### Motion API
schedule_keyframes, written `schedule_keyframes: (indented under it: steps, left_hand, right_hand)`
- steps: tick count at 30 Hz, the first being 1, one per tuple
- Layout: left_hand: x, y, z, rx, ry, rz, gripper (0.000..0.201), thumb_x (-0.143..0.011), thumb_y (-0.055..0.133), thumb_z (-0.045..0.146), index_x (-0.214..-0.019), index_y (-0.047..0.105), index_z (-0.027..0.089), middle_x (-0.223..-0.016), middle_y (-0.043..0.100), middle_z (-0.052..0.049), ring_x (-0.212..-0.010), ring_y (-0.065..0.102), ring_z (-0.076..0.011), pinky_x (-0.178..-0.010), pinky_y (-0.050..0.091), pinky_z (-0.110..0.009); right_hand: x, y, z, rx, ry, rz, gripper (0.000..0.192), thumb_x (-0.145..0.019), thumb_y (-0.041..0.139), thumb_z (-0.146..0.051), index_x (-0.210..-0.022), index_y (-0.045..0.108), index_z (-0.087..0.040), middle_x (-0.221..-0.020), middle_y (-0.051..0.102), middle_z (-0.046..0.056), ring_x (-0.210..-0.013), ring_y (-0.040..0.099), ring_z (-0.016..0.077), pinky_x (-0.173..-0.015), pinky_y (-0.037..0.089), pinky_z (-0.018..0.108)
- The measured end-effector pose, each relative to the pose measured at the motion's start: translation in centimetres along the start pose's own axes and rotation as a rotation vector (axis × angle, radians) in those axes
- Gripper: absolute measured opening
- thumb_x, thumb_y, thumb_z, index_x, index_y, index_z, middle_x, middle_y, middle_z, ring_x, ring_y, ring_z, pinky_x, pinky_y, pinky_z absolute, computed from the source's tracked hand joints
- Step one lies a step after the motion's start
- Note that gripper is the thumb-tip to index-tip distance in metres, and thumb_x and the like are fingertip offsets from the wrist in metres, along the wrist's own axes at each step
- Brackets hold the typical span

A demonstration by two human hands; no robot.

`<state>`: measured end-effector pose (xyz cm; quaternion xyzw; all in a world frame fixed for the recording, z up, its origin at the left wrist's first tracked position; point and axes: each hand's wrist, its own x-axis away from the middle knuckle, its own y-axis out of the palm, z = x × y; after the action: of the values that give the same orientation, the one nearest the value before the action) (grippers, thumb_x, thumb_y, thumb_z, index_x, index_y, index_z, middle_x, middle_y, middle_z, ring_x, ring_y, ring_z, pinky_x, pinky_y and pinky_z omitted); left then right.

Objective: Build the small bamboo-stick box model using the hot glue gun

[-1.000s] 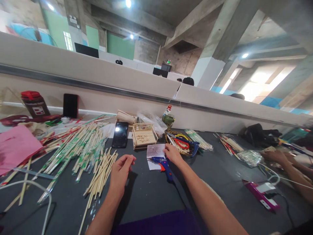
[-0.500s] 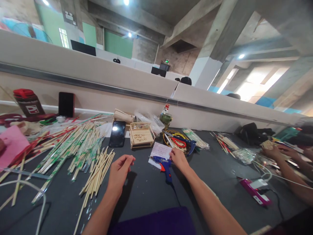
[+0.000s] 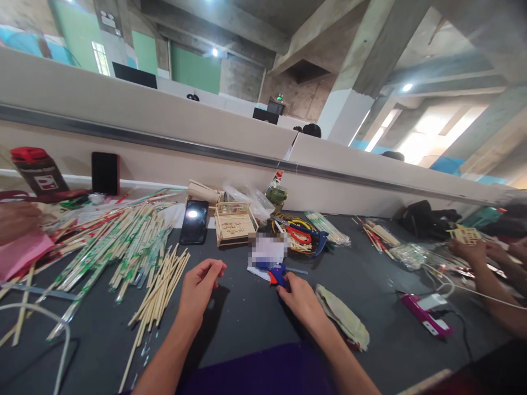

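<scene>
A blue hot glue gun (image 3: 278,274) with an orange trigger lies over a small sheet of paper (image 3: 256,270), partly blurred out. My right hand (image 3: 300,296) is closed around the glue gun's handle, a glue stick jutting out behind it. My left hand (image 3: 201,286) hovers to the left of the paper, thumb and fingers pressed together; whatever they may pinch is hidden. Beyond both hands stands a small wooden-stick model (image 3: 235,226), a box shape with a raised back. Loose bare sticks (image 3: 162,288) lie to the left of my left hand.
Wrapped chopsticks (image 3: 93,260) cover the left side, near a dark phone (image 3: 194,222). A basket of tools (image 3: 300,238) sits behind the paper. On the right are a glove (image 3: 343,315), a purple power strip (image 3: 426,315) and a co-worker's hand (image 3: 469,255). Another person's hand (image 3: 18,222) is at far left.
My right hand has moved down from the paper's edge onto the glue gun's handle. The glove beside my forearm has come into view. My left hand has barely moved.
</scene>
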<state>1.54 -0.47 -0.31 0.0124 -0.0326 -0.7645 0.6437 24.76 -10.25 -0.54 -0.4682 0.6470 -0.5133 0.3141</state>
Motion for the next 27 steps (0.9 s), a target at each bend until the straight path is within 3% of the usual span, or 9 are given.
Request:
schedule_keyframes:
  steps: [4,10,22,27]
  left_hand:
    - [0.0,0.1,-0.2,-0.015,0.01,-0.006,0.036,-0.075,0.064,0.053,-0.075,0.07,0.017,-0.067,0.061,-0.001,-0.059,0.047,-0.0118,-0.055,0.036,-0.022]
    - [0.2,0.3,0.0,-0.032,0.014,-0.021,0.036,-0.075,0.064,0.052,-0.074,0.07,0.016,-0.067,0.061,-0.001,-0.061,0.049,-0.013,-0.055,0.038,-0.022]
    - [0.3,0.3,0.2,-0.04,0.01,-0.012,0.037,-0.074,0.064,0.052,-0.074,0.07,0.016,-0.066,0.061,-0.002,-0.059,0.049,-0.0128,-0.055,0.039,-0.023]
    - [0.1,0.4,0.2,0.038,0.0,0.091,0.033,-0.07,0.066,0.045,-0.088,0.068,0.017,-0.073,0.062,-0.001,-0.059,0.049,-0.012,-0.054,0.041,-0.023]
  right_hand:
    - [-0.4,0.3,0.3,0.045,0.05,0.008,0.013,-0.087,0.052,-0.023,-0.092,0.062,-0.015,-0.094,0.071,0.011,-0.088,0.066,0.0224,-0.067,0.035,0.027]
    - [-0.7,-0.3,2.3,0.074,0.12,0.071,0.013,-0.086,0.052,-0.022,-0.084,0.062,-0.015,-0.085,0.071,0.01,-0.08,0.066,0.0214,-0.065,0.034,0.027]
    - [-1.1,0.3,3.8,0.171,0.131,0.025,0.021,-0.093,0.049,-0.029,-0.096,0.063,-0.013,-0.096,0.071,0.013,-0.092,0.066,0.0243,-0.071,0.039,0.028]
    - [0.3,-3.1,1.6,0.138,0.137,0.181,0.023,-0.096,0.045,-0.032,-0.093,0.064,-0.02,-0.092,0.071,0.009,-0.086,0.066,0.0224,-0.066,0.038,0.028]
